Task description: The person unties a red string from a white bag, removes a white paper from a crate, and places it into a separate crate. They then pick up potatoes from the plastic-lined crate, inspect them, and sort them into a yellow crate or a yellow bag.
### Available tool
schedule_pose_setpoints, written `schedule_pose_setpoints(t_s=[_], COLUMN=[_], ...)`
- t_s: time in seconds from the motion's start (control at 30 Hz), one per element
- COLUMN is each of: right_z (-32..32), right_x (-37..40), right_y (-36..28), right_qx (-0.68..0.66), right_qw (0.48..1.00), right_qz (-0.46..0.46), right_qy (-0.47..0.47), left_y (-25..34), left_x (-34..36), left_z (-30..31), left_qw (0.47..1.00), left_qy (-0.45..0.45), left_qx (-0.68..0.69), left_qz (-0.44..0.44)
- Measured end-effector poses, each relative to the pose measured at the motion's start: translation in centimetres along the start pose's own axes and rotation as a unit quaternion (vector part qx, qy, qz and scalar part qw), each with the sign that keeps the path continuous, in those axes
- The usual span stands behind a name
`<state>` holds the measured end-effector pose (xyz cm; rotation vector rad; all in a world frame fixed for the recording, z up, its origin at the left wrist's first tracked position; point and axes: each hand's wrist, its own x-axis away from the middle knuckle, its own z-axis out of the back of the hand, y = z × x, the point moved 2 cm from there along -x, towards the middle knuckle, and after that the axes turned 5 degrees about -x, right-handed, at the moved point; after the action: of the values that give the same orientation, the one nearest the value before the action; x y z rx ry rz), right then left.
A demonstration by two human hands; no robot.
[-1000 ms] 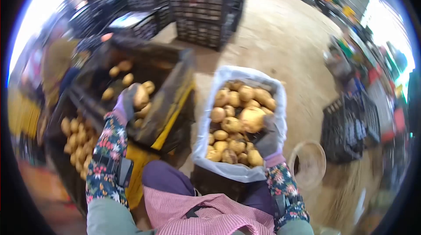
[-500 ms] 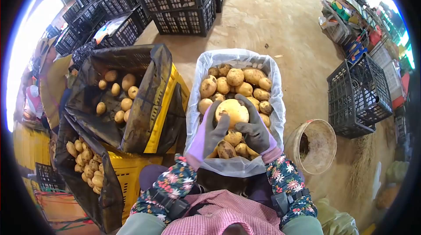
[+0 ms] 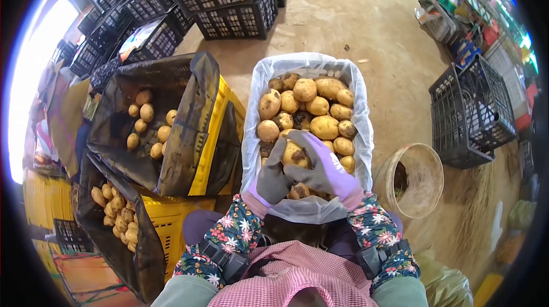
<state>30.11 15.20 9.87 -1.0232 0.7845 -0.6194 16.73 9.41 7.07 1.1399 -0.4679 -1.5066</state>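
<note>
A yellow-brown potato point(image 3: 295, 155) with a dark patch is between my two hands, low over the lined crate in front of me. My left hand point(image 3: 272, 174), in a grey and purple glove, grips its left side. Over its top and right side curves my right hand point(image 3: 321, 164), gloved the same way. Fingers cover part of the potato. Beneath and beyond it, many loose potatoes point(image 3: 325, 127) fill the crate, some with dark, dirty skin. Clear plastic lining point(image 3: 366, 135) hangs over the crate's rim.
At left stand two yellow crates point(image 3: 207, 161) with dark liners, holding potatoes point(image 3: 146, 112). A whitish bucket point(image 3: 426, 192) is at right, near black crates point(image 3: 466, 115). Stacked black crates point(image 3: 231, 18) stand ahead. A person's sleeve point(image 3: 71, 118) shows at far left.
The potato has come lower and nearer my body, and its dark patch now faces up. My right hand has swung over its top. The view has shifted slightly.
</note>
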Motion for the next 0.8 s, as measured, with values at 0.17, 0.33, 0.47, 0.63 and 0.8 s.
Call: schedule_pose_setpoints(t_s=[0.17, 0.33, 0.47, 0.63, 0.8], right_z=[0.5, 0.4, -1.2, -0.3, -1.1], right_x=[0.4, 0.5, 0.9, 0.6, 1.1], right_y=[3.3, 4.6, 0.0, 3.2, 0.5], right_qx=[-0.140, -0.064, 0.145, -0.286, -0.021], right_qw=[0.974, 0.982, 0.989, 0.940, 0.996], right_qz=[-0.119, -0.129, 0.029, -0.163, -0.086], right_qy=[0.132, 0.125, -0.004, 0.094, 0.027], left_y=[-0.4, -0.3, -0.9, -0.4, 0.1], left_x=[0.5, 0.6, 0.6, 1.6, 1.2], left_z=[-1.0, 0.8, 0.5, 0.6, 0.7], left_qw=[0.798, 0.703, 0.659, 0.654, 0.771], left_qy=[-0.063, -0.024, -0.033, -0.068, -0.101], left_qx=[0.511, 0.635, 0.666, 0.675, 0.558], left_qz=[0.313, 0.318, 0.347, 0.335, 0.290])
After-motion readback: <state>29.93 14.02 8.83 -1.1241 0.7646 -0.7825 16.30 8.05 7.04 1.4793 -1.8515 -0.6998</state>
